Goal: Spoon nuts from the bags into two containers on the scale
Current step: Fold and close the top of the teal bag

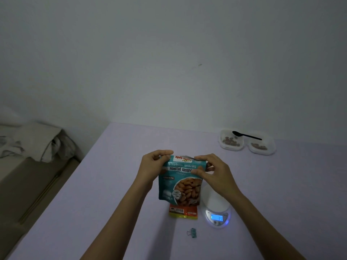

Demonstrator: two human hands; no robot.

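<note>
A teal bag of roasted almonds (179, 184) is held upright above the table. My left hand (153, 166) pinches its top left corner and my right hand (211, 170) pinches its top right edge. Beneath it lies an orange and yellow bag (183, 212), mostly hidden. A white scale (217, 212) with a lit blue display stands to the right, with nothing on its platform. Two clear containers (231, 141) (262, 146), each with some nuts inside, sit at the far right of the table. A black spoon (247, 136) rests across them.
A small teal binder clip (192, 232) lies on the lilac table (112, 184) near the front. A bed with crumpled bedding (33, 143) stands to the left of the table. A plain wall is behind.
</note>
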